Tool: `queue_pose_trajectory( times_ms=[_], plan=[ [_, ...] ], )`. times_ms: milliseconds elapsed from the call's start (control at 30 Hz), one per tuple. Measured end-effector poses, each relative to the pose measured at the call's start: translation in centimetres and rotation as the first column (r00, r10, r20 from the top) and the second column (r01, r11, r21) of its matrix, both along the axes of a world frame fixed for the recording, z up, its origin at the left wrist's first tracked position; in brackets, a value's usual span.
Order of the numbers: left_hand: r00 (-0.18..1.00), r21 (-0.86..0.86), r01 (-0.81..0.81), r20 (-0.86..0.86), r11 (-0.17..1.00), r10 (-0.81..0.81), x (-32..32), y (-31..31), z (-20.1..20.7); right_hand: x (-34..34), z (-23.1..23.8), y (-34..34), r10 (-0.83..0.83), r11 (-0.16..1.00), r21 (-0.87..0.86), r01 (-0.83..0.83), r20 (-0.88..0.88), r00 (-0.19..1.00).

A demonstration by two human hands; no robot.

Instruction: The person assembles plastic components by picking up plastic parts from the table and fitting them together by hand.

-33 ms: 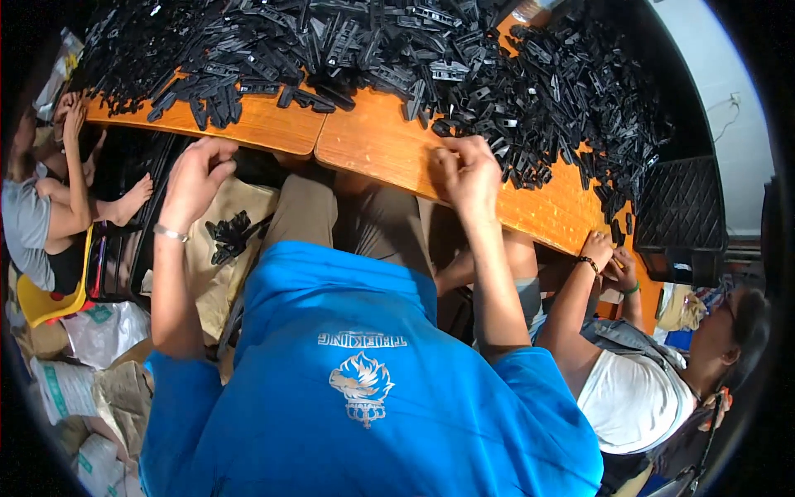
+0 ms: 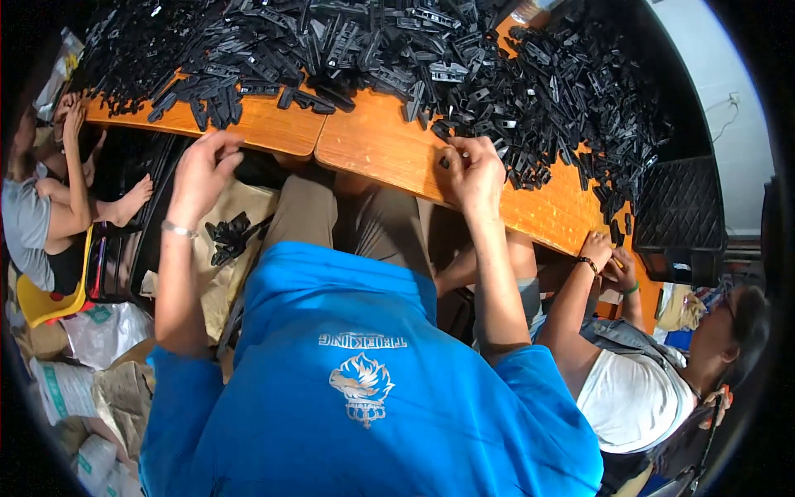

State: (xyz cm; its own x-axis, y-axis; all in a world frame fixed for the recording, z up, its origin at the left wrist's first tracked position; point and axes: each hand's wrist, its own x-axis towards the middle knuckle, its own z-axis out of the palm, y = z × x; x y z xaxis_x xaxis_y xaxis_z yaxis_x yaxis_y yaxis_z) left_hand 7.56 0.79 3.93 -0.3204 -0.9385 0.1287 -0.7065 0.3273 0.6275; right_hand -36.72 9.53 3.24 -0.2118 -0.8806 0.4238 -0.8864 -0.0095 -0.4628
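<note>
My left hand [image 2: 199,174], with a silver bracelet at its wrist, hovers at the table's near edge. Its thumb stands apart from the bent fingers and nothing shows between them. My right hand [image 2: 480,182] is over the near edge right of the table's seam, fingers pinched on a small black plastic part [image 2: 445,163], whose shape is mostly hidden. Beyond both hands, a large heap of black plastic parts [image 2: 348,45] spreads over the orange wooden table [image 2: 381,149].
Several black parts [image 2: 230,236] lie on a brown sack [image 2: 207,290] beside my left leg. At right, a co-worker in a white shirt [image 2: 638,393] has both hands at the table edge near a black crate [image 2: 679,203]. Another person [image 2: 29,215] sits far left by a yellow stool [image 2: 54,306].
My left hand has shifted slightly to the right. The fingers of my right hand have moved a little, and the black part now shows more plainly.
</note>
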Motion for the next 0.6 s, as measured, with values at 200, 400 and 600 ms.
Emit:
queue_pose_trajectory(
  times_ms=[200, 400, 600],
  plan=[
    [1.0, -0.289, -0.013, -0.008, 0.957, 0.011, -9.1, -2.5, -1.5, 0.8, 0.3, -3.3, -0.049, 0.985, 0.155, 0.071, -0.138, 0.989],
    [0.995, -0.43, 0.061, 0.099, 0.901, -0.02, -12.5, -5.2, -2.7, 0.3, -0.9, -4.3, -0.055, 0.976, 0.195, 0.096, -0.205, 0.977],
    [0.988, -0.46, 0.128, 0.139, 0.878, -0.071, -12.9, -5.7, -2.7, 0.3, -0.8, -4.3, 0.004, 0.965, 0.257, 0.055, -0.221, 0.975]
  ],
)
